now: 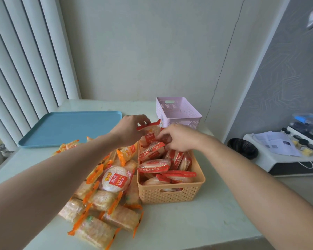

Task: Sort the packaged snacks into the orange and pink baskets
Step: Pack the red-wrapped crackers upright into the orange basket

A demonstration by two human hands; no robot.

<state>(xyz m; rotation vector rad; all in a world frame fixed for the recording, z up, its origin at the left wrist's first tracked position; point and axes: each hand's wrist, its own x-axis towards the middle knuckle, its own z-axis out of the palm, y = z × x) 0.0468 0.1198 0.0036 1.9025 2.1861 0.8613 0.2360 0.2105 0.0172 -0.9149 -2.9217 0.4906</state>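
both arms outstretched, left hand point(129, 129) fingers pinching a red snack pack point(150, 131), right hand point(177, 137) fingers curled on it.

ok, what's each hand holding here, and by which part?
Left hand pinches a red-edged round rice-cracker packet by its top edge. Right hand has its grip on that packet's right side, above the orange basket.
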